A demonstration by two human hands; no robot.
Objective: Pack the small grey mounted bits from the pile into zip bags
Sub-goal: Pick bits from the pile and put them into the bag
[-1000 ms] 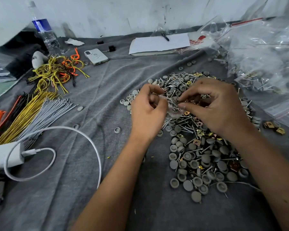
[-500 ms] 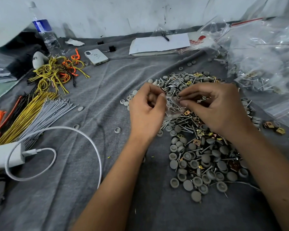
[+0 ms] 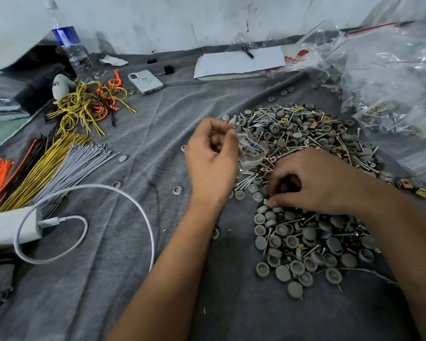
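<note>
A big pile of small grey round bits point(image 3: 305, 244), mixed with screws and brass clips, covers the grey cloth at centre right. My left hand point(image 3: 213, 158) pinches a small clear zip bag point(image 3: 252, 150) with a red strip, held just above the pile's left edge; a few pieces show inside it. My right hand point(image 3: 312, 184) lies lower on the pile with fingers curled, thumb and fingertips closed on a small piece at the pile's middle. What exactly it pinches is hidden under the fingers.
Filled clear bags point(image 3: 391, 94) are heaped at the right. A notepad with pen point(image 3: 239, 62), a phone point(image 3: 145, 82), a water bottle point(image 3: 70, 50), bundled wires and ties point(image 3: 59, 158) and a white charger with cable point(image 3: 84, 222) lie to the left and back.
My right hand left the bag's mouth and dropped down toward me onto the pile. My left hand stays up, holding the bag.
</note>
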